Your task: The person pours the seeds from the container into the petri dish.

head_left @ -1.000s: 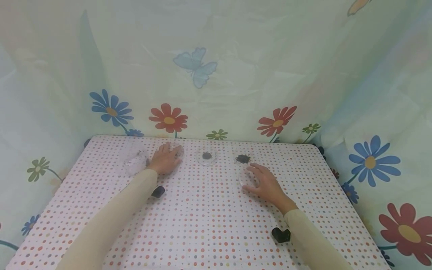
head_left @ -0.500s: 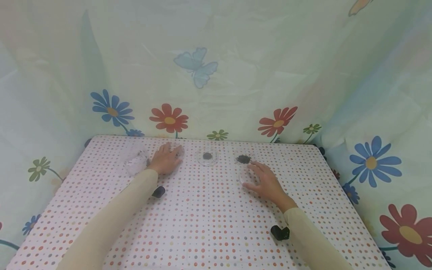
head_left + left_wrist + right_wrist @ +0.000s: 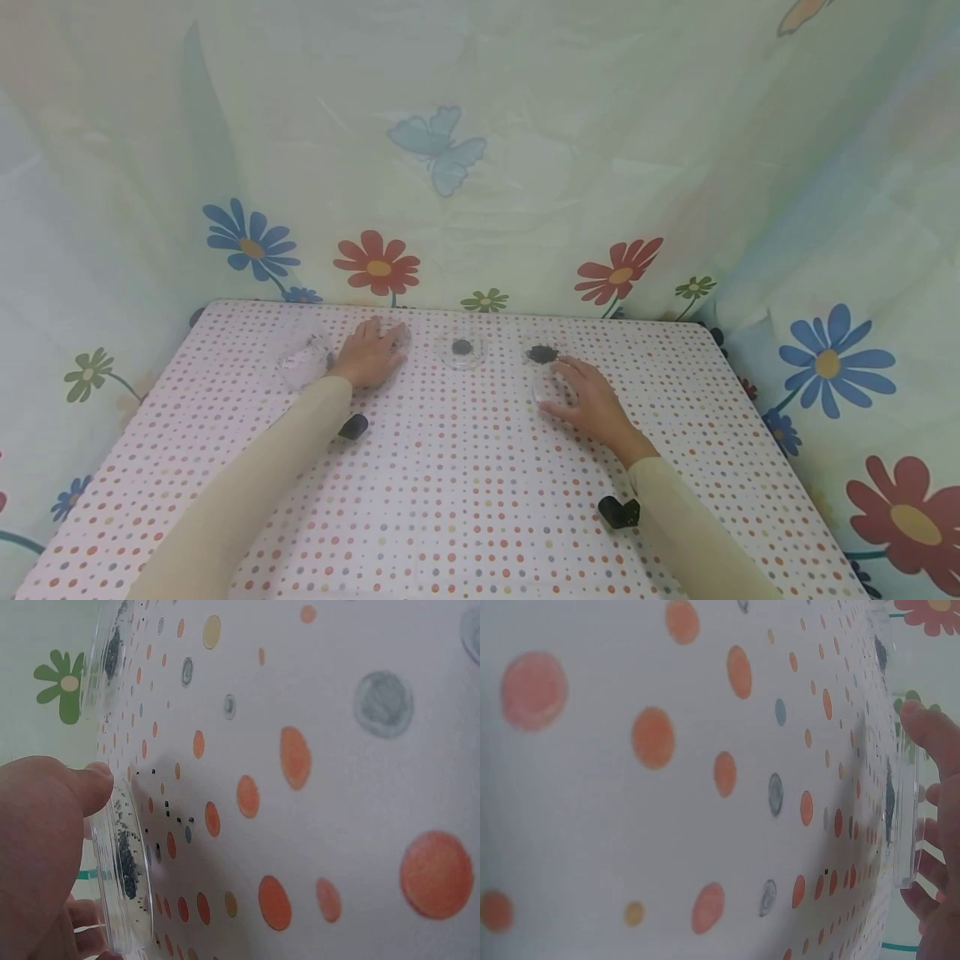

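My left hand (image 3: 369,357) grips a clear petri dish (image 3: 112,900) by its sides at the back left, thumb at the near rim. A dark patch of black granules (image 3: 129,870) shows in it, with loose specks on the cloth beside it. My right hand (image 3: 592,404) holds a clear round lid-like dish (image 3: 907,817) between thumb and fingers, close over the table. Just behind that piece sits a pile of black granules (image 3: 542,354) in a clear dish. Midway between the hands stands another petri dish (image 3: 459,366) with a small dark pile.
Left of my left hand lie clear plastic pieces (image 3: 300,362) with dark specks. A dotted cloth covers the table (image 3: 465,500), whose back edge meets a flowered curtain (image 3: 525,208). Black wrist devices (image 3: 619,512) sit below the sleeves.
My right hand and forearm have shifted very slightly, still with the clear lid-like dish. The left hand stays on its petri dish.
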Tool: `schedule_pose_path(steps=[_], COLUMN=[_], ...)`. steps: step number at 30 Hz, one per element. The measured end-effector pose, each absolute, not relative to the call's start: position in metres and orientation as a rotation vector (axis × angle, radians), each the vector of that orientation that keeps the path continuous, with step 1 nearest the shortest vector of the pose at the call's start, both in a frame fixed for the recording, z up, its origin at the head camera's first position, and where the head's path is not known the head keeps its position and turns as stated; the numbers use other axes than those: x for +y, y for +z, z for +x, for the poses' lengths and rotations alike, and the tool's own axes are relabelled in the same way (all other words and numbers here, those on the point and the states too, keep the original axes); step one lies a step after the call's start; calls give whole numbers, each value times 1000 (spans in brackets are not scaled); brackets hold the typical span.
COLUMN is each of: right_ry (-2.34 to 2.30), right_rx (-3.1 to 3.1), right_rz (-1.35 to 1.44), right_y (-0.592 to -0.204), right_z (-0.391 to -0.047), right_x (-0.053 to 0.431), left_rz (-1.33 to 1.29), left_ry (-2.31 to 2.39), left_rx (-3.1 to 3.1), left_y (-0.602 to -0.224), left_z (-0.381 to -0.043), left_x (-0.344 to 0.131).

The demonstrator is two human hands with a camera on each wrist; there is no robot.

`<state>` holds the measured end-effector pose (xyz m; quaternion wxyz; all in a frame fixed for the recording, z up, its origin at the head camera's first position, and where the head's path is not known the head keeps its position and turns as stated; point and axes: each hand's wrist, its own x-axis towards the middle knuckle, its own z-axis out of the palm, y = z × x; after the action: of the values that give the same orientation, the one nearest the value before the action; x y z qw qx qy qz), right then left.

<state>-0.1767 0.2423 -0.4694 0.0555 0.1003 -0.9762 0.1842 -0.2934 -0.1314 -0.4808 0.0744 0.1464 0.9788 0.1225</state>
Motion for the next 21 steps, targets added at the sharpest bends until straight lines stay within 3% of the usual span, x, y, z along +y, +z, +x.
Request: schedule_pose_path(steps=[21], right_ry=[580], right_rx=[-2958], right_rz=[293], right_y=[-478], right_z=[-190], right_x=[245], left_rz=[448], left_ry=[358], left_rx=[2943], left_y=[-476], left_z=[-290], left_x=[-131])
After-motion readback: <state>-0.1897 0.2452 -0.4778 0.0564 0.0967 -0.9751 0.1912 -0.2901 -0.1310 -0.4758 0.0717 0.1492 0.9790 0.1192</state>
